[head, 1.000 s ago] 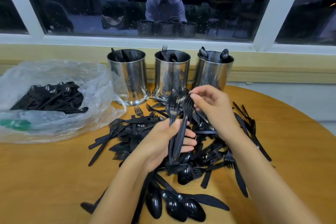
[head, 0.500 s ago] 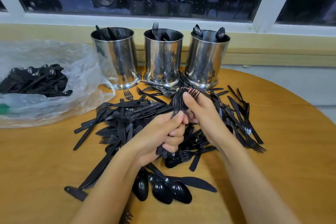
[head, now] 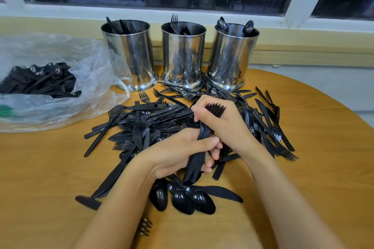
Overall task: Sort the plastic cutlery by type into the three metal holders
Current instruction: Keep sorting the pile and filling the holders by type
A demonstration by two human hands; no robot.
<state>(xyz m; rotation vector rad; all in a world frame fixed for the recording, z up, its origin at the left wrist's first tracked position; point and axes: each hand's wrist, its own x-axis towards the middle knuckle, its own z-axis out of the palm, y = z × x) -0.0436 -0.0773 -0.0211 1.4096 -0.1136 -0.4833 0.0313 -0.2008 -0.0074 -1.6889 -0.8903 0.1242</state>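
A heap of black plastic cutlery [head: 153, 125] lies on the round wooden table [head: 315, 168]. Both hands hold one bundle of black forks [head: 215, 108]: my left hand [head: 180, 151] grips the handles low down, my right hand [head: 222, 121] is curled round the bundle near the tines, which stick out above its fingers. Behind the heap stand three metal holders: the left holder [head: 131, 56] has knives in it, the middle holder [head: 183, 54] forks, the right holder [head: 232, 56] spoons.
A clear plastic bag [head: 60, 79] with more black cutlery lies at the left. Three black spoons [head: 182, 198] lie near my left wrist, and a fork [head: 144, 226] lies under my forearm. A window sill runs behind the holders.
The bundle of forks has come down from upright towards the heap. My right hand has closed round its upper end. The view has moved closer and tilted down.
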